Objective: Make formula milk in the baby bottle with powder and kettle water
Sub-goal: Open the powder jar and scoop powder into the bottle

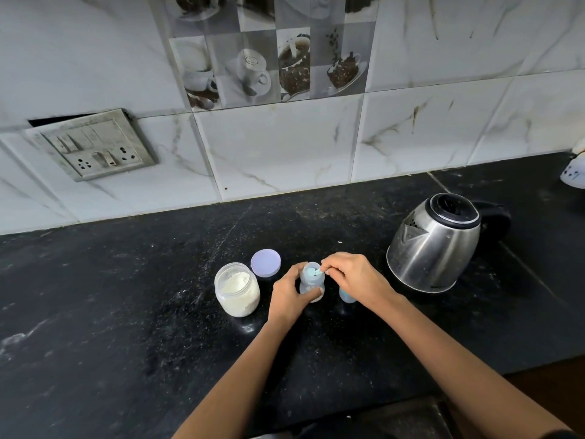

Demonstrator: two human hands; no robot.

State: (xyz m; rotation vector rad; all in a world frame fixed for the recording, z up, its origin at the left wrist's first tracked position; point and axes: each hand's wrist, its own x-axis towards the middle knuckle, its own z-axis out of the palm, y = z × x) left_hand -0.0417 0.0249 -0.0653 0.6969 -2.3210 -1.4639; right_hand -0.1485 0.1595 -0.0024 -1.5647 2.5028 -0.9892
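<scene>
A small pale-blue baby bottle (311,279) stands open-topped on the black counter. My left hand (287,297) wraps around its left side and base. My right hand (354,275) pinches a small white scoop (319,272) whose tip dips into the bottle's mouth. Left of the bottle an open clear jar (236,289) holds white powder, and its lilac lid (265,263) lies flat just behind it. The bottle's blue cap part (346,295) stands half hidden under my right wrist. A steel kettle (435,245) with a black lid sits to the right.
The black stone counter (126,312) runs to a marble-tiled wall with a switch and socket plate (95,147) at the left. A white object (574,172) shows at the far right edge. The counter's front edge drops away at lower right.
</scene>
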